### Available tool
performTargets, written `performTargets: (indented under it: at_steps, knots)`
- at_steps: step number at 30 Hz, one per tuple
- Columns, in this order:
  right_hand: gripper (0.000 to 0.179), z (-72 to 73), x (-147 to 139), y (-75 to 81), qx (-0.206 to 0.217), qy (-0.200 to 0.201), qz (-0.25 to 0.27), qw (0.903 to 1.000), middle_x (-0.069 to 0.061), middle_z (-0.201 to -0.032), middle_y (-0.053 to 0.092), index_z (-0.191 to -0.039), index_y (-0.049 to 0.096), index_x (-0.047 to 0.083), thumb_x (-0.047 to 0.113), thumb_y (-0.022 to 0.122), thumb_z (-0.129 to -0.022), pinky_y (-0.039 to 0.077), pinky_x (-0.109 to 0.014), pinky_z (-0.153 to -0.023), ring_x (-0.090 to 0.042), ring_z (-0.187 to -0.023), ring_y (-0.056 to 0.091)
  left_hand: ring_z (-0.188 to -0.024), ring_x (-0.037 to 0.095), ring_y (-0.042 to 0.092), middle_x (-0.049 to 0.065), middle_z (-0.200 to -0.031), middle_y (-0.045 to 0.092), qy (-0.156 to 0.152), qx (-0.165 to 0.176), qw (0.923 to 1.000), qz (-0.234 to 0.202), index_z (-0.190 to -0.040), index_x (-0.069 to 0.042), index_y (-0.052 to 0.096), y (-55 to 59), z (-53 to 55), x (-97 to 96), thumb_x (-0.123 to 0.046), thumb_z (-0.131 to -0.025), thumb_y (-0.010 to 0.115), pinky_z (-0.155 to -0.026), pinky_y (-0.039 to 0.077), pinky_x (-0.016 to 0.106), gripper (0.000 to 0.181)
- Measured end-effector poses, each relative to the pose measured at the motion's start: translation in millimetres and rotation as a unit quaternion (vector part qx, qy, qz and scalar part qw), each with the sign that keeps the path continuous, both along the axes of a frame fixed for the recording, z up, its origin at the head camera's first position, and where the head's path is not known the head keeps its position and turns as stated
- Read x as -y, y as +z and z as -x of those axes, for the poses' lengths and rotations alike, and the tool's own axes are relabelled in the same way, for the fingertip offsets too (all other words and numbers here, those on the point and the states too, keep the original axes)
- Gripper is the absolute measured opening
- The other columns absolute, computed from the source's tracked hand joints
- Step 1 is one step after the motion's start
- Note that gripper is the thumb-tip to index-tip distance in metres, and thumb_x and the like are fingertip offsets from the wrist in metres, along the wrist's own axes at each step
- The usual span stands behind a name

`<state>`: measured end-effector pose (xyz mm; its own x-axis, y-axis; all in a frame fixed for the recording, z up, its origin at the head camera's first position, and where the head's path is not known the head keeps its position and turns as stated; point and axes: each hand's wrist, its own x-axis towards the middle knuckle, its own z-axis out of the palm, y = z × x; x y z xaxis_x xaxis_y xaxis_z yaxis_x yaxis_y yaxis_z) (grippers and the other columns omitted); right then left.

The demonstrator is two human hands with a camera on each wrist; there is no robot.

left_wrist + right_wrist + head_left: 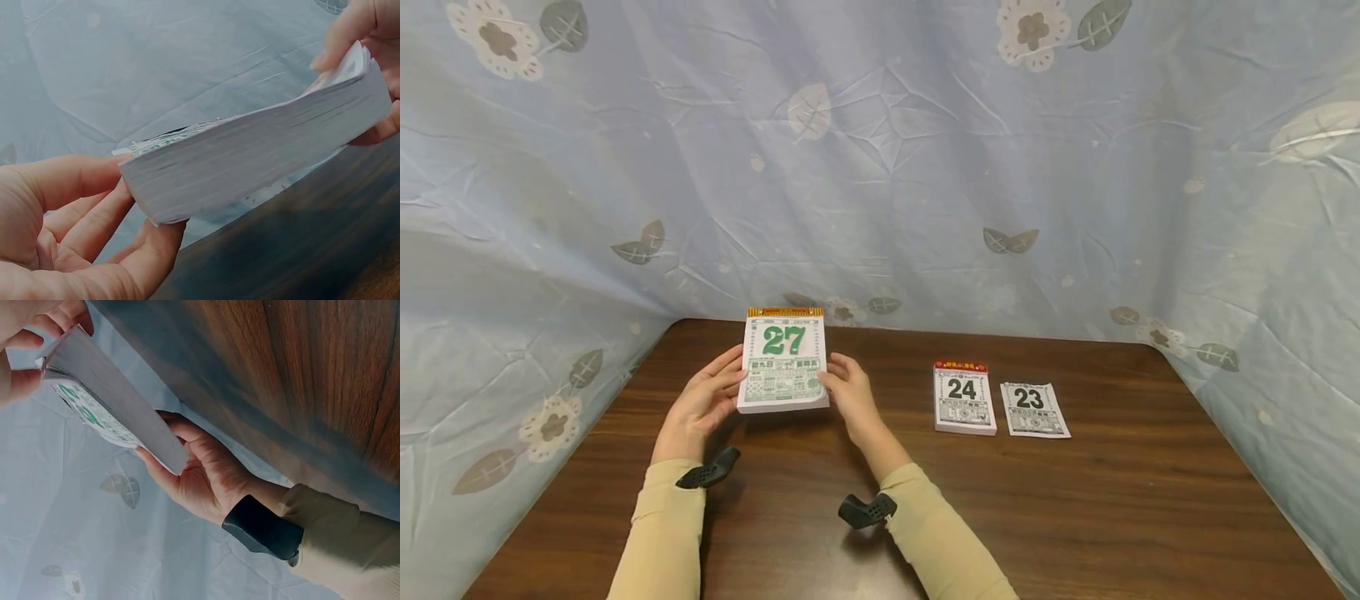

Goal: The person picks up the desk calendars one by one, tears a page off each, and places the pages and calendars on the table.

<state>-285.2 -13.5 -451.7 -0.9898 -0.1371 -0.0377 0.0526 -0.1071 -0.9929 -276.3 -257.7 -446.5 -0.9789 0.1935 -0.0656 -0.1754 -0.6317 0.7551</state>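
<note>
Nearest me, two pale yellow sleeves [662, 533] reach in over the dark brown wooden worktop [1135, 500], each with a black wrist piece [709, 469] at its cuff. Past them, the left hand [696, 404] pinches the left edge of a thick tear-off calendar [784, 358], and the right hand [852, 400] grips its lower right corner, thumb at the front; on both, the fingers are spread only by the calendar's thickness. The calendar is held above the worktop, left of the middle, tilted so I can read a big green 27 beneath its yellow and red top strip; its lower right corner curls up a little. To the right, well apart from the hands, lies a smaller calendar pad [964, 400] with a red top and a black 24, and just beside it a loose sheet [1035, 410] marked 23. Behind everything hangs a creased light blue cloth [880, 167] with flowers and leaves
</note>
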Motion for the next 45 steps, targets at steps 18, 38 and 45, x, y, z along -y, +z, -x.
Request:
performTargets:
  at_steps: [18, 38, 45]
  knots:
    - [0.058, 1.9, -3, -10.9, -0.014, -0.008, 0.061, 0.9980, -0.018, -0.129, 0.058, -0.141, 0.046, 0.002, -0.009, 0.056, -0.085, 0.052, -0.023, -0.081, -0.016, -0.095, 0.061, -0.101, 0.023, 0.063, 0.003, -0.117, 0.066, -0.064, 0.005, 0.9977, 0.020, -0.140, -0.018, 0.043, -0.7, -2.3, -1.3, -0.005, -0.104, 0.036, -0.083, 0.054, 0.039, 0.039]
    - [0.058, 4.0, -4, -13.4, -0.039, 0.000, 0.051, 0.9979, -0.021, -0.131, 0.056, -0.142, 0.044, 0.002, -0.007, 0.053, -0.085, 0.050, -0.023, -0.081, -0.015, -0.096, 0.060, -0.102, 0.024, 0.067, 0.004, -0.118, 0.067, -0.100, 0.000, 0.9944, -0.035, -0.144, -0.023, 0.029, -2.4, 1.1, -7.3, -0.014, -0.107, 0.031, -0.082, 0.056, 0.046, 0.038]
    - [0.057, 5.2, -5, -13.4, -0.047, -0.002, 0.041, 0.9980, -0.020, -0.131, 0.056, -0.142, 0.044, 0.003, -0.006, 0.052, -0.086, 0.050, -0.024, -0.084, -0.017, -0.100, 0.060, -0.102, 0.023, 0.067, 0.005, -0.117, 0.068, -0.088, -0.005, 0.9958, -0.024, -0.151, -0.022, 0.019, -1.4, 0.6, -10.9, -0.013, -0.107, 0.033, -0.081, 0.056, 0.044, 0.048]
